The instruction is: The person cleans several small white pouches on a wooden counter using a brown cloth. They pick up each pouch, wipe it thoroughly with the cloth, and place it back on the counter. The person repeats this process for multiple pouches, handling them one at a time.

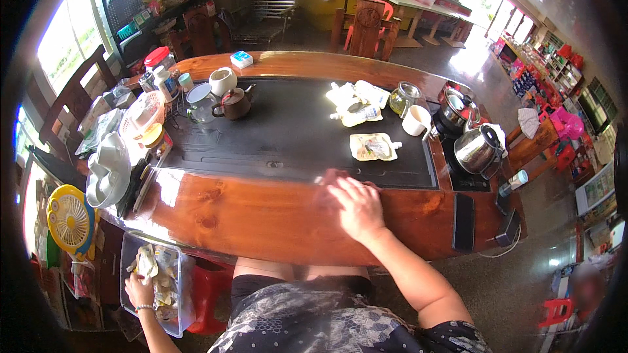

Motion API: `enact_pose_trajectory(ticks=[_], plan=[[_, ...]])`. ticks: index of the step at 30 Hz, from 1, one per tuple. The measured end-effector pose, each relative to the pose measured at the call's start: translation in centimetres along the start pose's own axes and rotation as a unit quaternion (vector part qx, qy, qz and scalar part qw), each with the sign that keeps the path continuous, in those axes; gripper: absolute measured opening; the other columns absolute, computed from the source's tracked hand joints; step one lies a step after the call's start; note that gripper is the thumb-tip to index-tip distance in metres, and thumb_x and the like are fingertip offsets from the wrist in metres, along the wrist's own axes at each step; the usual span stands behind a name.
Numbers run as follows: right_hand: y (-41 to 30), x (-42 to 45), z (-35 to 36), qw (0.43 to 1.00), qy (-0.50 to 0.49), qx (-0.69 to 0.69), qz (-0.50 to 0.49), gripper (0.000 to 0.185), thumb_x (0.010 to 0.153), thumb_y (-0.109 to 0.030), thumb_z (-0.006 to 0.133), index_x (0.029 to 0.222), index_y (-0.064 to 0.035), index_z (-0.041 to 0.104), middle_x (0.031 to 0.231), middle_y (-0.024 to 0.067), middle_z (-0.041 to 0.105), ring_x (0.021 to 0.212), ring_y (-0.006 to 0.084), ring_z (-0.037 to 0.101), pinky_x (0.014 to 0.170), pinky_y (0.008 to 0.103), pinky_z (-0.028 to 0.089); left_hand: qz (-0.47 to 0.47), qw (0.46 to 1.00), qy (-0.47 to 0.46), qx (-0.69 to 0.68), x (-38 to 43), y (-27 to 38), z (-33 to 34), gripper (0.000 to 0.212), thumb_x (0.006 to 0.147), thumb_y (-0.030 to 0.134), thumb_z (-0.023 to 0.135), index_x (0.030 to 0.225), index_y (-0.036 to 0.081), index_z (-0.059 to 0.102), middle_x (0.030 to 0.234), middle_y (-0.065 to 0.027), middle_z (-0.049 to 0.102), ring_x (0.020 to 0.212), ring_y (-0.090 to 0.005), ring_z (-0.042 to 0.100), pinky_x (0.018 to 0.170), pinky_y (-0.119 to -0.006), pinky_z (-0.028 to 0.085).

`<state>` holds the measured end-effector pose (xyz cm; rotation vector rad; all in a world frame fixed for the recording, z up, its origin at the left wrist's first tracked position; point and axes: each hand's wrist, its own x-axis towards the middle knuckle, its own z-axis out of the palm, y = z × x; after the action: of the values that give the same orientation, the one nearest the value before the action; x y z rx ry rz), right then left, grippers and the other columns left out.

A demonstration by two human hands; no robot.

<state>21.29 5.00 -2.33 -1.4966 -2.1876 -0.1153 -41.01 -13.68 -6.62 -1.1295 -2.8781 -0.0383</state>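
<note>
My left hand (140, 290) reaches into a clear plastic bin (184, 299) at the lower left. Its fingers grip a crumpled spouted pouch (146, 262), on top of several similar pouches. On the wooden tabletop (274, 220), my right hand (360, 208) bears down on a dark red cloth (338, 176), blurred and mostly covered by the fingers. Beyond that hand, a flat spouted pouch (374, 147) lies on the black tray (294, 132) set into the table. Several more pouches (358, 103) are heaped behind it.
To the right stand a glass jar (405, 98), a white cup (417, 120), a steel kettle (476, 149) and a phone (463, 223). A brown teapot (234, 104), a glass pitcher (200, 103) and a bowl of cups (109, 171) occupy the left. A red stool (208, 299) is beside the bin.
</note>
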Motion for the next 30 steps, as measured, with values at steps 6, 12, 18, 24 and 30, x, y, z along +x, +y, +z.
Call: enact_pose_trajectory(ticks=[6, 12, 18, 24, 30], plan=[[8.9, -2.9, -2.8, 0.981, 0.025, -0.06, 0.182, 0.04, 0.085, -0.009, 0.07, 0.124, -0.0149, 0.069, 0.135, 0.0074, 0.064, 0.129, 0.0267, 0.057, 0.108, 0.0497, 0.039, 0.217, 0.933, 0.127, -0.256, 1.3, 15.0, -7.3, 0.03, 0.083, 0.012, 0.078, 0.11, 0.004, 0.066, 0.119, -0.0164, 0.063, 0.114, -0.0354, 0.059, 0.103, -0.045, 0.046], [11.6, -3.0, -2.5, 0.959, 0.09, -0.099, 0.252, 0.036, 0.085, -0.016, 0.074, 0.12, -0.0171, 0.068, 0.126, 0.0045, 0.067, 0.121, 0.0282, 0.06, 0.105, 0.0484, 0.04, 0.494, 0.78, 0.037, -0.384, -5.2, 38.7, -7.6, 0.02, 0.084, 0.012, 0.075, 0.102, 0.004, 0.07, 0.103, -0.0159, 0.07, 0.1, -0.0353, 0.067, 0.09, -0.044, 0.053], [11.6, -3.1, -2.3, 0.959, 0.11, -0.094, 0.244, 0.04, 0.081, -0.02, 0.078, 0.12, -0.018, 0.068, 0.125, 0.0037, 0.067, 0.12, 0.0271, 0.06, 0.104, 0.0467, 0.039, 0.487, 0.758, -0.179, -0.395, -14.1, 56.8, -6.4, 0.032, 0.091, 0.032, 0.076, 0.101, 0.001, 0.075, 0.087, -0.014, 0.075, 0.083, -0.0256, 0.073, 0.078, -0.036, 0.057], [11.6, -2.9, -2.1, 0.958, 0.103, -0.092, 0.25, 0.04, 0.081, -0.024, 0.077, 0.119, -0.019, 0.067, 0.125, 0.0034, 0.066, 0.119, 0.027, 0.06, 0.103, 0.0471, 0.039, 0.387, 0.775, -0.307, -0.395, -15.1, 65.1, -3.7, 0.04, 0.09, 0.039, 0.076, 0.092, 0.0, 0.072, 0.074, -0.0076, 0.069, 0.058, -0.015, 0.063, 0.055, -0.031, 0.053], [11.8, -3.1, -2.2, 0.956, 0.106, -0.098, 0.254, 0.038, 0.081, -0.02, 0.076, 0.119, -0.0187, 0.068, 0.126, 0.0032, 0.067, 0.12, 0.0269, 0.06, 0.102, 0.047, 0.04, 0.331, 0.699, -0.411, -0.483, -15.6, 61.5, -5.8, 0.021, 0.099, 0.018, 0.064, 0.093, -0.002, 0.066, 0.074, -0.004, 0.063, 0.059, -0.012, 0.059, 0.053, -0.029, 0.051]])
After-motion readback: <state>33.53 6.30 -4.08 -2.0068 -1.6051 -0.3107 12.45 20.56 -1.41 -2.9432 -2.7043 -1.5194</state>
